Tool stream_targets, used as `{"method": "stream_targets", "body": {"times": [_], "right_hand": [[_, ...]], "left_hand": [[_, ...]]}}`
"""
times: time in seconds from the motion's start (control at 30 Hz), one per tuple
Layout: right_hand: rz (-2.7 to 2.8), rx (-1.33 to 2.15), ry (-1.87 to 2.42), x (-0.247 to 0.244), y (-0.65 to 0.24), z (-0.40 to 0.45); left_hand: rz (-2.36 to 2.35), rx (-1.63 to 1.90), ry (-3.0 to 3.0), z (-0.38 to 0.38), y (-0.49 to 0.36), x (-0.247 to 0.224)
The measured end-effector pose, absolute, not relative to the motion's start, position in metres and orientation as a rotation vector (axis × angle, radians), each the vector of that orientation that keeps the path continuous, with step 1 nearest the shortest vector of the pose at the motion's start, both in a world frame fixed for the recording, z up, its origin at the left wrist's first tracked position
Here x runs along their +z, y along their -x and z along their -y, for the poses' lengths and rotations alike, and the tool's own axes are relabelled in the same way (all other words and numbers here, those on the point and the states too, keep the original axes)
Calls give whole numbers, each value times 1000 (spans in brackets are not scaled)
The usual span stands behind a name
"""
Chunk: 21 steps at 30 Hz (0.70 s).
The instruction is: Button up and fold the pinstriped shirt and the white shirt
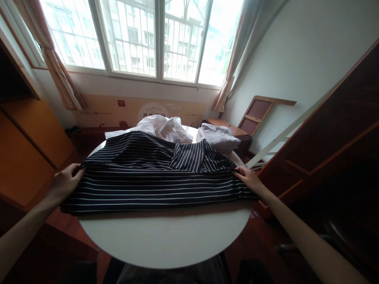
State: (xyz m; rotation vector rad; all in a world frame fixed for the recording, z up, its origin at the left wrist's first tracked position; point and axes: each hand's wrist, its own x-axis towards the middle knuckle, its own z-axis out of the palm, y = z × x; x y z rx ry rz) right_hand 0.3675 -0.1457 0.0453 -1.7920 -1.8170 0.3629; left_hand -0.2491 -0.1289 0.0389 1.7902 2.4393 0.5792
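Observation:
A black cloth with white pinstripes (154, 189), which looks like an apron, lies spread across the white round table (166, 240). Its near part is folded into a wide band with stripes running sideways; behind, a panel has its stripes at another angle. My left hand (68, 179) pinches the apron's left edge at the fold line. On the opposite side, my right hand (248, 178) grips the right edge between thumb and fingers. Both ends of the cloth hang slightly past the tabletop.
Behind the apron lie a crumpled white cloth (161, 126) and a stack of folded white garments (219, 136). A wooden chair (257, 112) stands by the right wall, a white ladder-like frame (275, 144) beside it. Orange cabinets (32, 142) are at left.

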Motion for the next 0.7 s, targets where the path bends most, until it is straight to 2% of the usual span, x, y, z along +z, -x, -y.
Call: {"method": "stream_targets", "body": {"times": [0.2, 0.37, 0.7], "right_hand": [[1729, 328, 1963, 40, -371, 155], [1694, 390, 2038, 49, -369, 175], [1750, 407, 2007, 42, -372, 195]], "left_hand": [[-2401, 517, -1719, 127, 257, 33], [-2316, 666, -1498, 147, 271, 25], [-1993, 949, -1317, 195, 289, -26]]}}
